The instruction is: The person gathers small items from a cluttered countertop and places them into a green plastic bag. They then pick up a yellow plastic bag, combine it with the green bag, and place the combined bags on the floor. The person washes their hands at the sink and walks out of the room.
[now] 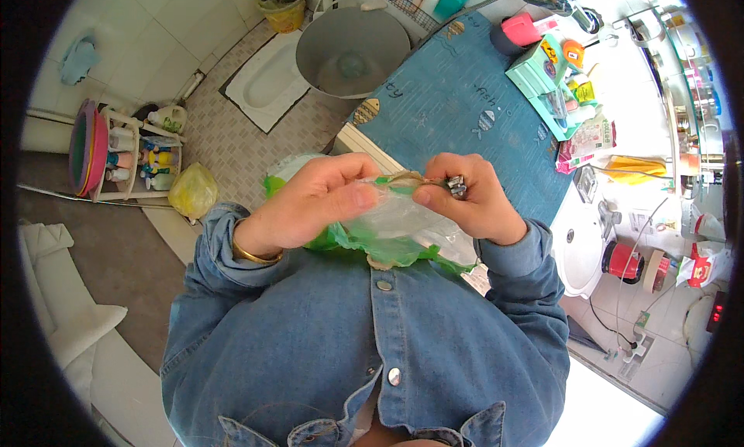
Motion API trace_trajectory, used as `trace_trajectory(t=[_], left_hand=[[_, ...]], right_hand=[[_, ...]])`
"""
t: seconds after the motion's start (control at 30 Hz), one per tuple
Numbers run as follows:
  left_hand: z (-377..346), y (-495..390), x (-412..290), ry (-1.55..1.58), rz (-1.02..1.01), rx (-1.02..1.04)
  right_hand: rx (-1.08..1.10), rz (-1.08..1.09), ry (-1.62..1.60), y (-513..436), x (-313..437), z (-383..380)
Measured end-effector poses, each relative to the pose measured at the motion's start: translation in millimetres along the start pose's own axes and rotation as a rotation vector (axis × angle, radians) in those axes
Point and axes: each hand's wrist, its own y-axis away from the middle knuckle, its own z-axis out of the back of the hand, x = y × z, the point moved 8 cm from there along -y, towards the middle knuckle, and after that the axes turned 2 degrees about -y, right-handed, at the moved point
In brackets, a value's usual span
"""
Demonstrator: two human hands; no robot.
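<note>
A thin plastic bag point(407, 220), translucent white with green edges, hangs between my hands in front of my denim shirt. Its upper rim is pinched between thumb and fingers of my left hand point(317, 203). On the other side, my right hand point(479, 194) grips the same rim. A small shiny metal object point(457, 185) sticks out at my right fingers; its kind is unclear. Brownish material point(410, 177) shows along the rim between both hands. The bag's lower part gathers close to my shirt, and its contents cannot be made out.
Ahead, a blue fish-patterned cover point(442, 92) lies over a flat-topped surface. A large grey tub point(354, 52) stands beside the squat toilet point(264, 81). A yellow bag point(193, 191) sits by a bottle rack point(139, 156) at left. The washbasin point(572, 243) is at right.
</note>
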Motion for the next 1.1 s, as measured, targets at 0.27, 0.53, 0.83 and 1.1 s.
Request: trace_trajectory(t=[0.27,0.53,0.83,1.1], left_hand=[[24,-15,0,-0.729,-0.120,-0.254],[75,-20,23,-0.633,-0.073,-0.406],[3,-48,3,-0.434,-0.506,-0.318],[-41,-53,27,-0.416,-0.203,-0.060]], right_hand=[[-0.124,0.084,0.151,7,11,-9],[-0.275,-0.028,-0.122,16,-20,37],[-0.510,-0.144,-0.815,37,-74,53],[-0.459,-0.041,-0.650,29,-58,10]])
